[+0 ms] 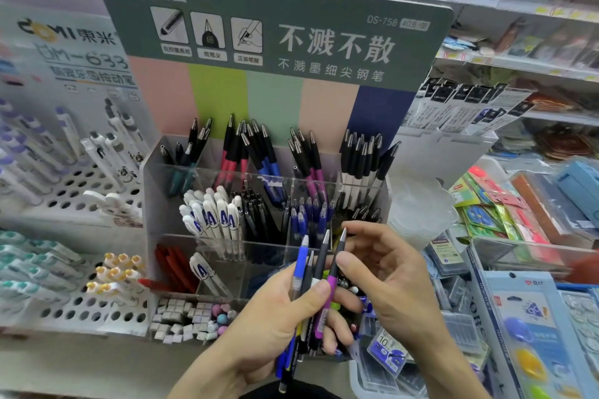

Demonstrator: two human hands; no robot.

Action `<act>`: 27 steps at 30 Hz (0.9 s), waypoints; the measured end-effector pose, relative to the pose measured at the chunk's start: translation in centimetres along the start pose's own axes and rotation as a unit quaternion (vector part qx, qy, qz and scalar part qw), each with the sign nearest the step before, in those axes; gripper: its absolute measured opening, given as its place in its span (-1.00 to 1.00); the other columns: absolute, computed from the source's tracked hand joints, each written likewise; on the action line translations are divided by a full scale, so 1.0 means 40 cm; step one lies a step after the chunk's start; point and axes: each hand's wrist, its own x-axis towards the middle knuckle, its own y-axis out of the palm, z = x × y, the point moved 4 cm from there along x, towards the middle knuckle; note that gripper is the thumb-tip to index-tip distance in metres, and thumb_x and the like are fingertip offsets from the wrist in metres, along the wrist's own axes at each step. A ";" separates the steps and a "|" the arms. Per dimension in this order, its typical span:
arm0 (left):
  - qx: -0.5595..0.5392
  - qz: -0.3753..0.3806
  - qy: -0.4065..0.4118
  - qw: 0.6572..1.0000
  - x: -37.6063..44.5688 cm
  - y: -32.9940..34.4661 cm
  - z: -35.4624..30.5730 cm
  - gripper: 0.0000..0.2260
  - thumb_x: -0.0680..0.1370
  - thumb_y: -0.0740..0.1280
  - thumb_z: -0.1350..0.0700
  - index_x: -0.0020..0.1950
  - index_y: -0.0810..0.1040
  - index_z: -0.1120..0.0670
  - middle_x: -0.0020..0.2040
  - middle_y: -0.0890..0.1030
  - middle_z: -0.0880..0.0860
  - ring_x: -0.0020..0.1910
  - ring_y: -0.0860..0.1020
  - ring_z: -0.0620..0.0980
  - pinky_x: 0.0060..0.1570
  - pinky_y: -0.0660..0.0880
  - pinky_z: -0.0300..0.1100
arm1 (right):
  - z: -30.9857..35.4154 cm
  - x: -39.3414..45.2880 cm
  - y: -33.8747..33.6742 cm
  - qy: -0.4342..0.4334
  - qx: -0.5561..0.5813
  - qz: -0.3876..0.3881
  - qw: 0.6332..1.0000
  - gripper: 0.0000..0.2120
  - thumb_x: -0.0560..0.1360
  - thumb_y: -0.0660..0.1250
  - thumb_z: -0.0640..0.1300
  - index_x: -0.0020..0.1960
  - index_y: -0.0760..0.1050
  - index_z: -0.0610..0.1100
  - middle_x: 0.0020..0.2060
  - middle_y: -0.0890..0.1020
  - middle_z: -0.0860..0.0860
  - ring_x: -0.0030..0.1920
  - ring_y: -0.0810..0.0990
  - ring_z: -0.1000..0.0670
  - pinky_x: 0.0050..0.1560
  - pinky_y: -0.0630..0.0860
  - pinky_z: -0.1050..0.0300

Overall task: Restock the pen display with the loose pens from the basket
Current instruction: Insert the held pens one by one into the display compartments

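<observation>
A clear acrylic pen display (152, 204) with a green DS backboard stands in the middle, its compartments filled with black, blue, magenta and white pens. In front of its lower right corner, my left hand (275, 327) grips a bundle of several loose pens (311, 272), tips pointing up. One of them is a magenta pen (330, 285). My right hand (389, 272) is at the bundle's right side, its thumb and fingers touching the magenta pen near its black upper part. The basket is not clearly visible.
A white perforated pen stand (81, 191) with white and teal pens is at the left. Small erasers (188, 317) lie in the display's front tray. Packaged stationery (525, 317) and boxes crowd the right. Shelves of goods run behind.
</observation>
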 end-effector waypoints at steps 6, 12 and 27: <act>-0.032 -0.038 -0.025 0.998 0.000 -0.031 0.010 -0.70 0.61 0.27 0.19 0.27 0.39 0.34 -0.10 0.65 0.29 -0.53 0.54 0.04 -0.63 0.39 -0.25 | 0.039 0.023 -0.044 -0.033 0.051 -0.129 0.990 -0.73 0.48 0.46 -0.40 0.09 0.60 -0.13 -0.20 0.69 -0.09 -0.24 0.72 -0.12 -0.26 0.66 0.13; -0.067 -0.137 0.020 0.988 0.004 -0.063 0.007 -0.74 0.47 0.43 0.10 0.02 0.57 0.27 -0.24 0.61 0.29 -0.65 0.26 -0.05 -0.63 0.21 -0.30 | 0.075 0.054 -0.045 -0.067 0.045 -0.112 0.990 -0.82 0.51 0.44 -0.34 0.08 0.56 -0.18 -0.17 0.69 -0.16 -0.25 0.74 -0.18 -0.26 0.70 0.03; -0.184 -0.160 0.026 0.969 -0.006 -0.060 -0.019 -0.64 0.56 0.24 0.18 0.31 0.46 0.31 -0.13 0.60 0.27 -0.29 0.55 0.14 -0.38 0.55 -0.11 | 0.181 0.222 0.038 -0.314 -0.306 -0.112 0.892 -0.81 0.53 0.49 -0.24 0.14 0.68 -0.17 -0.12 0.74 0.01 -0.19 0.69 0.05 -0.08 0.66 0.08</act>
